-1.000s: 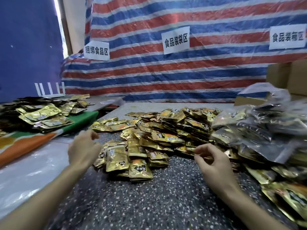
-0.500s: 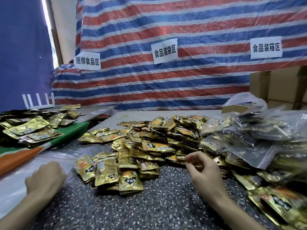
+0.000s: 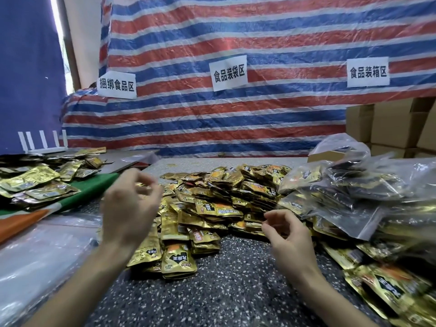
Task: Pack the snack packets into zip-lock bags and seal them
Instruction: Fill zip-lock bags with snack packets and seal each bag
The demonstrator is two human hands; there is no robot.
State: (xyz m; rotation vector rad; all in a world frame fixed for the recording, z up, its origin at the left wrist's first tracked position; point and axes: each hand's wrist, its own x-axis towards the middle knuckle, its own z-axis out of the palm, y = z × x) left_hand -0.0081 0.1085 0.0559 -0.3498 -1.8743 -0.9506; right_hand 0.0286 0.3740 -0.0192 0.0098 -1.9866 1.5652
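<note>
- Gold foil snack packets (image 3: 219, 208): heaped on the speckled dark desk (image 3: 236, 293); likely light, flat, slick; best pinched at a sealed edge.
- Clear filled zip-lock bags (image 3: 349, 208): piled right; probably limp.
- Left hand (image 3: 131, 208): fingers loosely curled, empty.
- Right hand (image 3: 287, 234): fingers curled at the heap's edge; cannot tell whether they grip anything.

Head-worn view, forward-down over table (image 3: 224, 291)

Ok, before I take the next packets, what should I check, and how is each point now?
1. Loose snack packets in reach: ok, they lie close in front.
2. Left hand free: ok, nothing visible in it.
3. Right hand free: cannot tell, fingers curl at the packets' edge.
4. Empty bag ready: cannot tell, clear plastic lies at left.
5. Table space: ok, bare on the near side.
</note>
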